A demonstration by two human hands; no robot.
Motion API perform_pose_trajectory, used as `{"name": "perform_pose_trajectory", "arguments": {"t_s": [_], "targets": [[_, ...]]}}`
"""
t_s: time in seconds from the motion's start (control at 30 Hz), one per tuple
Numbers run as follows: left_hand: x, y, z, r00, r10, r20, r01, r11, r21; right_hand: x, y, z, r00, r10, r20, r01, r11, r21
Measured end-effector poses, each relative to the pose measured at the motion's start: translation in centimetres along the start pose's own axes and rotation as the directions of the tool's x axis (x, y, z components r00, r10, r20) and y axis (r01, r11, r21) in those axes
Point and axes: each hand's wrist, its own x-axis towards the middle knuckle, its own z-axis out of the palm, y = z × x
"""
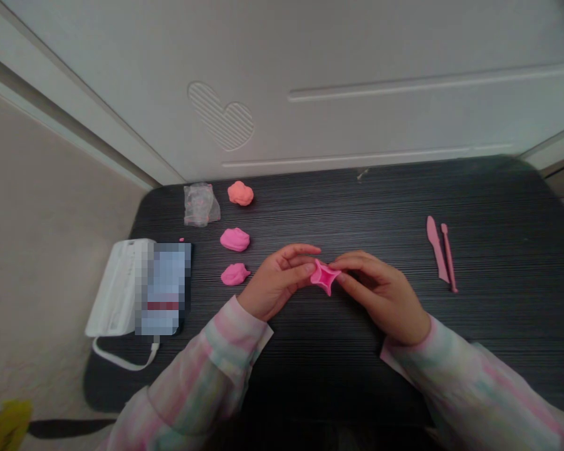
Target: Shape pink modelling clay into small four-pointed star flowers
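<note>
A small piece of pink clay (324, 277), pinched into a thin cupped shape, is held between both hands above the dark table (498, 207). My left hand (276, 280) pinches its left side with thumb and fingers. My right hand (385, 294) grips its right side the same way. Both sleeves are pastel striped.
Two pink clay lumps (235, 239) (235, 274) and an orange-pink lump (240, 193) lie left of my hands, with a crumpled clear wrapper (200, 204). Two pink sculpting tools (442, 254) lie to the right. A white case (122, 285) with a cord sits at the table's left edge.
</note>
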Motion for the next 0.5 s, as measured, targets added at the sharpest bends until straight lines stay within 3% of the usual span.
{"name": "perform_pose_trajectory", "arguments": {"t_s": [0.5], "targets": [[0.21, 0.32, -0.13, 0.998, -0.055, 0.002, 0.055, 0.996, -0.071, 0.18, -0.2, 0.36, 0.999, -0.033, -0.034, 0.031, 0.998, -0.054]]}}
